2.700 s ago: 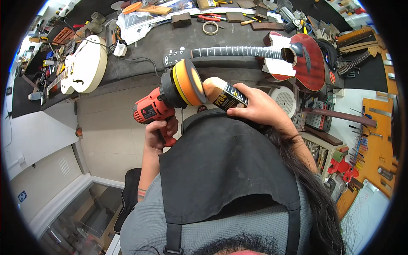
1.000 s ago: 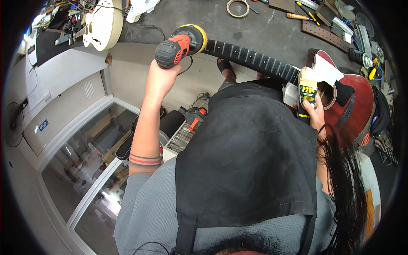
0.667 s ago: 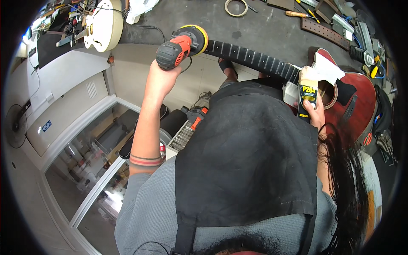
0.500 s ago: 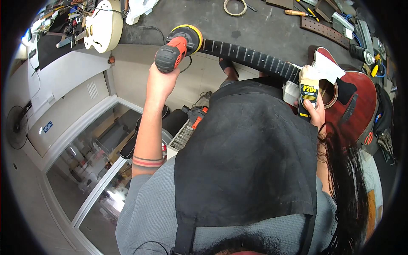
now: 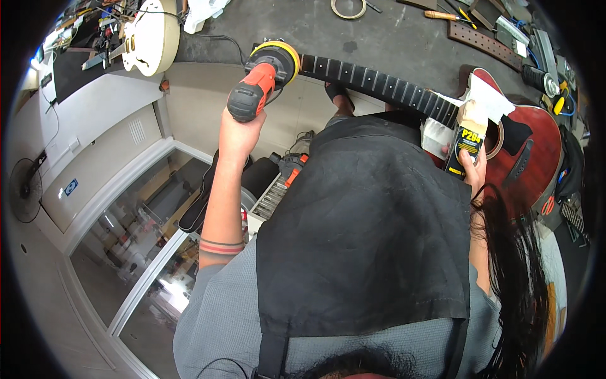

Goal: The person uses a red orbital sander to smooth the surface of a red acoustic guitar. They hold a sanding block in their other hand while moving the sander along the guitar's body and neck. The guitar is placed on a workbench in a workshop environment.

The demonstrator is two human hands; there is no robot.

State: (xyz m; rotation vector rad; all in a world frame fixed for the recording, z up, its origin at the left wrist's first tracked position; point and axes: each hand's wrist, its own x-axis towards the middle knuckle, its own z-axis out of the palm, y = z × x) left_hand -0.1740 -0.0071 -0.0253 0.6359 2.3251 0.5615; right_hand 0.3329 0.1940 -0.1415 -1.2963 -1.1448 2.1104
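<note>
My left hand (image 5: 242, 131) is closed around the handle of a red and black power polisher (image 5: 257, 82). The polisher's yellow-rimmed round pad sits at the far left end of the guitar's dark fretboard (image 5: 379, 83); whether it touches is unclear. At the right, my right hand (image 5: 475, 165) grips a black package with a yellow label (image 5: 467, 144), its top beige and block-like. That package is tilted over the place where the neck meets the body of the dark red acoustic guitar (image 5: 527, 161). White masking paper (image 5: 491, 100) covers part of the guitar top around the neck.
A dark workbench (image 5: 284, 25) runs along the far side, with a tape ring (image 5: 348, 7) on it. Tools and a perforated brown strip (image 5: 483, 45) crowd the right. A cream guitar (image 5: 150, 38) lies far left. Below stands a drawer box (image 5: 268, 197); a cord trails behind the polisher.
My left hand and the polisher's handle have moved slightly nearer to me. The package in my right hand has shifted a little right and tilted more. The guitar neck has also slid slightly right.
</note>
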